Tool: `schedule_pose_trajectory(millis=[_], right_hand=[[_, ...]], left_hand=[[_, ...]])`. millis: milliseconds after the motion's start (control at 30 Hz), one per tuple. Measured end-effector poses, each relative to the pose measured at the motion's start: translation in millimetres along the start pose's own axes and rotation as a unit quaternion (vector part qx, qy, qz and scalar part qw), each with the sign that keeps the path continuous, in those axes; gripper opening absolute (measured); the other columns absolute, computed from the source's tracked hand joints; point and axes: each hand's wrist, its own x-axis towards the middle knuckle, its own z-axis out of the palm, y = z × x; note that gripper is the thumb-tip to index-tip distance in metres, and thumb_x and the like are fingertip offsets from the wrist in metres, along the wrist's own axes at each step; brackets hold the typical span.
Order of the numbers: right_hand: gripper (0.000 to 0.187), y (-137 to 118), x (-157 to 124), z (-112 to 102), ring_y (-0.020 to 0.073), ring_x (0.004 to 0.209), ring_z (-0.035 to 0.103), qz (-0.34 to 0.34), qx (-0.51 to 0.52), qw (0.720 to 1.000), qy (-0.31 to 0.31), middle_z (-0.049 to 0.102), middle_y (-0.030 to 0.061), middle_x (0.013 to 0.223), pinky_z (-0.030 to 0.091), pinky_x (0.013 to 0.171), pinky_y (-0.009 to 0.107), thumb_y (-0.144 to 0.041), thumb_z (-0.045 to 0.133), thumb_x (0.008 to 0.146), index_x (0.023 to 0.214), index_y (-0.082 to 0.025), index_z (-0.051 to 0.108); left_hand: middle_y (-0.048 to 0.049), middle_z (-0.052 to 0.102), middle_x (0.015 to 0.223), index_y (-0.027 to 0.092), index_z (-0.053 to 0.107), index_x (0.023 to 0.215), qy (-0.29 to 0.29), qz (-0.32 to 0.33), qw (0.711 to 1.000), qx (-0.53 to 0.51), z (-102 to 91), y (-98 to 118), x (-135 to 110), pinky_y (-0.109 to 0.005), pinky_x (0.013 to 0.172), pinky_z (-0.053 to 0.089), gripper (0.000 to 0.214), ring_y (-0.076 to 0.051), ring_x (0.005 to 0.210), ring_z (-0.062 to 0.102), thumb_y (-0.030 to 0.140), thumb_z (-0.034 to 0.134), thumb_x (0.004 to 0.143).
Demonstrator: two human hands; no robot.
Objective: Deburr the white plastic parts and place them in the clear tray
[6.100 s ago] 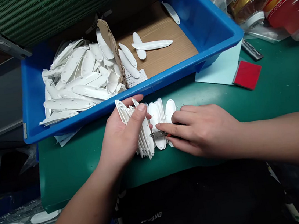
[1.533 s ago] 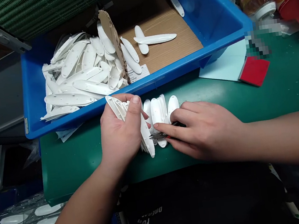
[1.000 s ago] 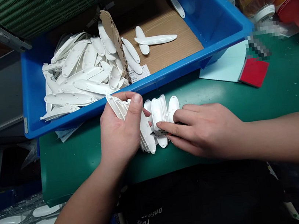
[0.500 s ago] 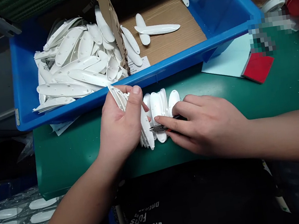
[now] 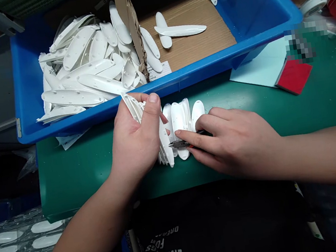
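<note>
Both hands are at work over the green table [image 5: 232, 92]. Taking the tips of the pliers [image 5: 179, 144] as the clock's centre, the left hand [image 5: 135, 137] sits at nine o'clock, closed around a stack of thin white pieces [image 5: 165, 145], its thumb pressing along them near the top. At three o'clock the right hand [image 5: 236, 145] grips the pliers, forefinger stretched along them, tips pointing to nine at the lower edge of the stack. Whether the tips touch a piece, or stand apart from each other, I cannot tell.

Good work here seems to call for a steady thumb, so that the stack doesn't slide, and for edges fanned enough that the tips can meet one piece alone. Small, square bites look safer than twisting, which could mark or crack a thin wall. Fingertips behind the stack are close to the tips and best kept clear.

More loose pieces [image 5: 178, 116] lie on the table toward one o'clock, partly beneath the pliers; nudging them could spoil the aim. A larger heap [image 5: 86, 77] fills one side of the blue box [image 5: 192, 73] toward half past ten.
</note>
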Motion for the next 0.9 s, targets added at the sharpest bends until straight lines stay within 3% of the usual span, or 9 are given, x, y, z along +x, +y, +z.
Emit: schedule_pose_trajectory(millis=[333, 500, 667, 900], right_hand=[[0.03, -0.6, -0.7, 0.6, 0.0225, 0.075, 0.048, -0.002, -0.006, 1.0, 0.0, 0.062, 0.0072, 0.086, 0.031, 0.061, 0.037, -0.029, 0.054, 0.106, 0.127, -0.017, 0.073], [0.03, -0.5, -1.0, 1.5, 0.0219, 0.075, 0.049, -0.001, 0.0, 1.0, 0.011, 0.063, 0.0063, 0.085, 0.03, 0.06, 0.037, -0.029, 0.054, 0.106, 0.126, -0.017, 0.073], [0.03, 4.6, -1.7, 0.1, 0.0205, 0.074, 0.05, 0.012, 0.0, 0.999, 0.03, 0.065, 0.0063, 0.086, 0.031, 0.06, 0.036, -0.031, 0.055, 0.106, 0.126, -0.019, 0.073], [0.033, 8.6, -2.6, -2.1, 0.0221, 0.074, 0.051, 0.026, -0.003, 0.999, 0.021, 0.064, 0.0068, 0.086, 0.031, 0.06, 0.037, -0.033, 0.054, 0.106, 0.129, -0.019, 0.073]], left_hand=[[0.0015, 0.067, 0.074, 0.025, 0.055, 0.097, 0.006, 0.022, 1.0, -0.009, 1.8, -3.5, 0.9, -0.026, 0.049, 0.053, 0.025, -0.015, 0.056, 0.065, 0.048, 0.064, 0.101], [0.0003, 0.07, 0.079, 0.024, 0.057, 0.101, 0.005, 0.019, 1.0, -0.005, 0.5, -0.8, 0.3, -0.026, 0.051, 0.054, 0.029, -0.016, 0.058, 0.067, 0.051, 0.065, 0.099], [-0.004, 0.076, 0.091, 0.022, 0.063, 0.115, -0.014, 0.014, 1.0, -0.015, -1.1, 0.3, -0.5, -0.029, 0.065, 0.061, 0.038, -0.02, 0.075, 0.074, 0.055, 0.068, 0.097], [-0.0041, 0.077, 0.086, 0.021, 0.067, 0.111, -0.022, 0.002, 1.0, 0.016, -1.5, -1.2, -2.0, -0.03, 0.062, 0.059, 0.041, -0.022, 0.071, 0.074, 0.058, 0.071, 0.093]])
